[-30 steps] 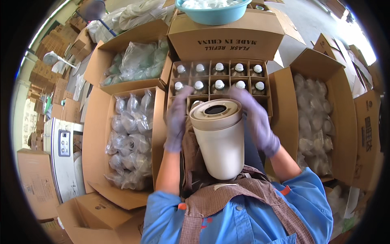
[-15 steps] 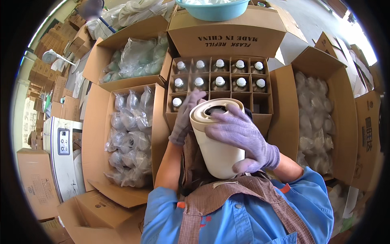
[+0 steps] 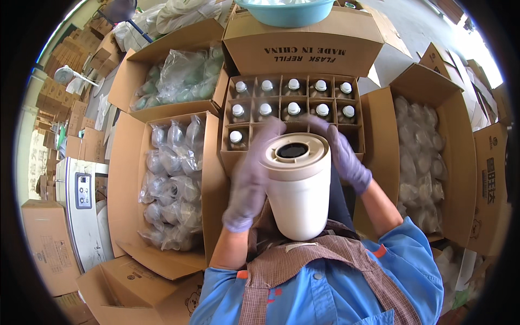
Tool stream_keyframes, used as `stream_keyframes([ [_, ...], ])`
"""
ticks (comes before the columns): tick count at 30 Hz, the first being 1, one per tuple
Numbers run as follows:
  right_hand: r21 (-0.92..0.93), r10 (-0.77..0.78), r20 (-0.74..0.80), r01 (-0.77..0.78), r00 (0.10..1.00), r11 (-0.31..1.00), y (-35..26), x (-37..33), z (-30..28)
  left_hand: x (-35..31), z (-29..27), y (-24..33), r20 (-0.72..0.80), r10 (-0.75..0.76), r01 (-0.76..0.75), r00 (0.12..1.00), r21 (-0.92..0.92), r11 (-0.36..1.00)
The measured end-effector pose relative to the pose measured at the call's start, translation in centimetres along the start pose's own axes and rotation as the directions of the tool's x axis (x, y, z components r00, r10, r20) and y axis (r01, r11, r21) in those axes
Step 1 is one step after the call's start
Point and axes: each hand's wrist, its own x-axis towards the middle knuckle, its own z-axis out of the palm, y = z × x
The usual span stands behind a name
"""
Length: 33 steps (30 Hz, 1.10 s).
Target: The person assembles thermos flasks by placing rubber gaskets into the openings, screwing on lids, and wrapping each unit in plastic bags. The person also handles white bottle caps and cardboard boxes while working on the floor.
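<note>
A white flask casing (image 3: 299, 203) with a cream collar stands close against my apron, its top leaning slightly away. Its round mouth shows dark inside. My left hand (image 3: 250, 176), in a grey-purple glove and smeared by motion, is along the casing's left side with fingers stretched out. I cannot tell how firmly it touches. My right hand (image 3: 346, 160), gloved the same, is at the far right of the collar; its fingers reach out behind the rim, partly blurred and hidden. Beyond the casing, a divided carton (image 3: 319, 128) holds several glass refills with white caps (image 3: 293, 108).
An open carton (image 3: 210, 162) on my left holds bagged glass refills (image 3: 168, 187); another behind it holds greenish ones (image 3: 189, 81). On my right stands a third carton (image 3: 457, 162) of bagged refills. A pale blue basin (image 3: 290, 13) sits at the far side, beyond the divided carton.
My right hand has left the casing's mouth and near side and moved to the far right of the collar. My left hand has come nearer along the side. The casing is more upright, its mouth uncovered.
</note>
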Motion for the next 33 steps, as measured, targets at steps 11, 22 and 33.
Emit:
stream_keyframes([
  [11,-0.353,-0.242,0.403,0.394,0.883,0.849,-1.2,1.1,-1.0,0.1,-0.6,0.1,0.17,-0.195,0.23,0.966,-0.218,0.949],
  [22,-0.379,-0.264,0.525,0.5,0.809,0.779,-3.3,3.5,-4.9,0.1,-3.1,0.6,0.033,-0.318,0.297,0.948,-0.46,0.837],
  [33,-0.475,-0.232,0.644,0.619,0.729,0.625,-7.0,1.2,1.9,2.8,1.1,-3.5,0.533,-0.183,0.562,0.826,-0.805,0.19],
])
